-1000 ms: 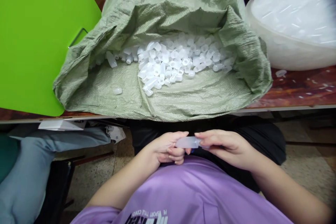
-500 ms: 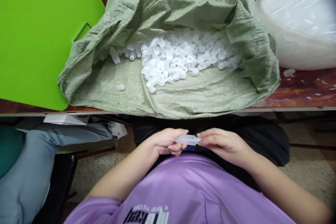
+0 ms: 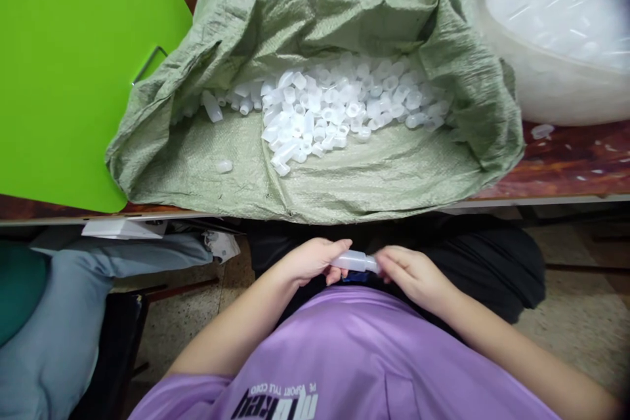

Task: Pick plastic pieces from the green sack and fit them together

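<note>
A small translucent plastic tube (image 3: 355, 262) lies level between both hands, just above my lap and below the table edge. My left hand (image 3: 312, 261) is closed on its left end with the fingers curled under. My right hand (image 3: 411, 273) pinches its right end, where a small part sits on the tube. A scrap of something blue shows just under the tube. On the table ahead, an open green woven sack (image 3: 315, 177) holds a heap of small white plastic caps (image 3: 335, 108).
A big translucent bowl (image 3: 546, 88) heaped with clear plastic tubes stands at the right on the brown table (image 3: 566, 167). A bright green board (image 3: 69, 65) lies at the left. One loose cap (image 3: 541, 131) rests beside the bowl. Another person's grey-clad leg (image 3: 59, 302) is at the lower left.
Both hands have drawn slightly closer together on the tube and a little nearer my body. The view has shifted a bit; the sack and bowl stay put.
</note>
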Demonstrator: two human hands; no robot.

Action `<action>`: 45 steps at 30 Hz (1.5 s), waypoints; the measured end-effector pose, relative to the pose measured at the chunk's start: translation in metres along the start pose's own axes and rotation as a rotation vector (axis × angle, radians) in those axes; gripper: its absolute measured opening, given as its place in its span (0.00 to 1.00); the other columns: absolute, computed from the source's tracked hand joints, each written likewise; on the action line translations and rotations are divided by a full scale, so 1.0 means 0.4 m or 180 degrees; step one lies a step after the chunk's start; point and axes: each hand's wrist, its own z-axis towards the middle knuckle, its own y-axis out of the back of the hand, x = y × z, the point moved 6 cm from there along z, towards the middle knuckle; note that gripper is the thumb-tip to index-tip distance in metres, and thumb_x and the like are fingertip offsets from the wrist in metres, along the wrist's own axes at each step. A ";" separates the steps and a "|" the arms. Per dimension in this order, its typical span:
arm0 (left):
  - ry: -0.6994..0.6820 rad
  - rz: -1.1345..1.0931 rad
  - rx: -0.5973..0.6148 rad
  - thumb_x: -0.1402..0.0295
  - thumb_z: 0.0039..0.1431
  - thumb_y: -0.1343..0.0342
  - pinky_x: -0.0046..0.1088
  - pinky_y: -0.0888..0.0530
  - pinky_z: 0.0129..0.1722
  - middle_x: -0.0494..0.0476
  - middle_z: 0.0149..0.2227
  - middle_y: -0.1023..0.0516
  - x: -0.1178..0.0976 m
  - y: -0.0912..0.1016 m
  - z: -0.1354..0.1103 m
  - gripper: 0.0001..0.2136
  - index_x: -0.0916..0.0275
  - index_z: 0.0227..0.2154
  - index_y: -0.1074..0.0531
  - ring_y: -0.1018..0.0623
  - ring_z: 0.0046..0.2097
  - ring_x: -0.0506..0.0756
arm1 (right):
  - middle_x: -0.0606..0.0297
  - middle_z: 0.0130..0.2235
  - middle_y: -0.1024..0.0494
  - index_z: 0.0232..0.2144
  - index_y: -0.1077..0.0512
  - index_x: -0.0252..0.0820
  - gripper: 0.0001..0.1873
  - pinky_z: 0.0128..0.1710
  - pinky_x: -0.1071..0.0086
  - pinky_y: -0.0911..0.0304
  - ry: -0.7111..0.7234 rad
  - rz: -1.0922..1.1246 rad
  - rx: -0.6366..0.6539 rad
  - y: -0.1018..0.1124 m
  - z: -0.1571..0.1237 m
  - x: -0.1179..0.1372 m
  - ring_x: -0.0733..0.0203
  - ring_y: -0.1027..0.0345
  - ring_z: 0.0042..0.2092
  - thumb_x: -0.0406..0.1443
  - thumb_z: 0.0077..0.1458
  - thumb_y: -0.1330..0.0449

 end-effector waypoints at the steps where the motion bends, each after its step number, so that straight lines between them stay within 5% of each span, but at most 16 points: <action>1: 0.0023 0.0002 0.0019 0.49 0.54 0.54 0.25 0.43 0.20 0.48 0.08 0.38 0.004 -0.002 0.002 0.26 0.67 0.15 0.32 0.41 0.12 0.45 | 0.60 0.29 0.26 0.33 0.28 0.39 0.26 0.30 0.67 0.33 -0.0157 0.0156 0.0011 -0.008 -0.002 -0.011 0.63 0.31 0.27 0.47 0.61 0.61; 6: 0.0097 -0.0153 -0.0038 0.48 0.52 0.53 0.24 0.44 0.19 0.49 0.11 0.36 0.020 -0.011 0.011 0.25 0.67 0.15 0.32 0.40 0.13 0.45 | 0.57 0.37 0.25 0.39 0.30 0.40 0.21 0.37 0.66 0.34 0.0172 -0.0103 -0.0282 -0.024 0.001 -0.007 0.59 0.31 0.36 0.50 0.54 0.47; 8: 0.0133 -0.0139 -0.0045 0.48 0.52 0.52 0.23 0.43 0.19 0.49 0.10 0.36 0.025 -0.014 0.010 0.25 0.67 0.16 0.32 0.39 0.13 0.45 | 0.62 0.25 0.27 0.29 0.29 0.39 0.26 0.28 0.68 0.35 -0.0214 0.0067 0.0013 -0.043 0.005 -0.029 0.63 0.33 0.26 0.49 0.60 0.58; 10: 0.0150 -0.0094 -0.0084 0.48 0.52 0.53 0.23 0.42 0.20 0.49 0.09 0.37 0.028 -0.014 0.008 0.26 0.67 0.16 0.32 0.39 0.13 0.45 | 0.62 0.23 0.28 0.28 0.29 0.38 0.30 0.26 0.68 0.35 -0.0352 0.0194 -0.0009 -0.042 0.006 -0.042 0.63 0.35 0.24 0.48 0.61 0.64; 13: 0.0180 -0.0107 -0.0139 0.47 0.52 0.53 0.23 0.42 0.20 0.49 0.09 0.37 0.033 -0.013 0.005 0.26 0.67 0.16 0.32 0.39 0.13 0.45 | 0.57 0.36 0.26 0.38 0.29 0.39 0.21 0.37 0.64 0.36 0.0371 -0.0246 -0.0377 -0.019 0.003 -0.016 0.58 0.32 0.36 0.49 0.56 0.51; 15: 0.0256 -0.0128 -0.0088 0.47 0.52 0.52 0.24 0.43 0.20 0.48 0.10 0.37 0.042 -0.018 0.007 0.25 0.67 0.16 0.32 0.39 0.14 0.45 | 0.59 0.33 0.26 0.33 0.29 0.40 0.19 0.37 0.64 0.37 0.0531 -0.0303 -0.0350 -0.027 0.004 -0.013 0.58 0.33 0.35 0.49 0.53 0.48; 19: 0.0309 -0.0078 -0.0015 0.45 0.50 0.52 0.24 0.42 0.21 0.48 0.09 0.38 0.059 -0.031 0.010 0.27 0.67 0.16 0.31 0.40 0.14 0.45 | 0.67 0.17 0.38 0.16 0.38 0.41 0.29 0.23 0.70 0.42 -0.0111 0.0235 -0.0377 -0.063 0.018 -0.052 0.65 0.41 0.21 0.48 0.61 0.64; 22: 0.0134 -0.0063 0.0024 0.46 0.47 0.47 0.24 0.40 0.25 0.48 0.10 0.36 0.056 -0.033 0.007 0.24 0.67 0.18 0.31 0.39 0.15 0.45 | 0.66 0.20 0.35 0.21 0.36 0.40 0.27 0.24 0.70 0.41 -0.0224 0.0268 -0.0487 -0.066 0.019 -0.063 0.64 0.39 0.23 0.46 0.62 0.65; 25: 0.0116 -0.0097 0.0218 0.47 0.45 0.44 0.24 0.40 0.26 0.47 0.10 0.35 0.053 -0.034 0.001 0.23 0.67 0.19 0.31 0.38 0.16 0.46 | 0.62 0.30 0.30 0.30 0.31 0.41 0.17 0.34 0.66 0.41 0.0196 -0.0042 -0.0603 -0.041 0.010 -0.045 0.60 0.36 0.32 0.46 0.56 0.51; 29: 0.0268 -0.0023 0.0541 0.49 0.42 0.40 0.24 0.43 0.23 0.47 0.11 0.35 0.050 -0.046 -0.008 0.21 0.66 0.18 0.31 0.39 0.16 0.45 | 0.67 0.21 0.39 0.18 0.36 0.42 0.17 0.31 0.66 0.46 0.0724 0.0063 -0.0586 -0.041 0.003 -0.020 0.63 0.45 0.26 0.45 0.53 0.49; 35: 0.0276 0.0150 0.0376 0.47 0.42 0.42 0.24 0.50 0.18 0.43 0.10 0.41 0.051 -0.057 -0.017 0.22 0.65 0.18 0.34 0.46 0.14 0.43 | 0.70 0.16 0.47 0.13 0.50 0.44 0.25 0.22 0.69 0.48 0.0221 0.0730 -0.0497 -0.102 0.016 -0.044 0.67 0.50 0.20 0.48 0.57 0.59; 41: 0.0040 0.0093 -0.0320 0.46 0.44 0.44 0.23 0.47 0.18 0.45 0.11 0.40 0.069 -0.032 0.035 0.24 0.66 0.19 0.33 0.44 0.15 0.44 | 0.70 0.15 0.41 0.16 0.43 0.43 0.26 0.17 0.71 0.46 -0.0533 0.1162 -0.0588 -0.117 0.060 -0.110 0.66 0.46 0.18 0.51 0.57 0.59; 45: -0.0062 -0.0842 -0.0541 0.50 0.46 0.42 0.23 0.39 0.20 0.49 0.20 0.29 0.080 -0.023 0.076 0.22 0.68 0.31 0.30 0.39 0.16 0.44 | 0.64 0.23 0.30 0.29 0.35 0.41 0.26 0.18 0.70 0.40 -0.0919 0.1159 -0.1042 -0.077 0.087 -0.166 0.64 0.38 0.21 0.51 0.58 0.63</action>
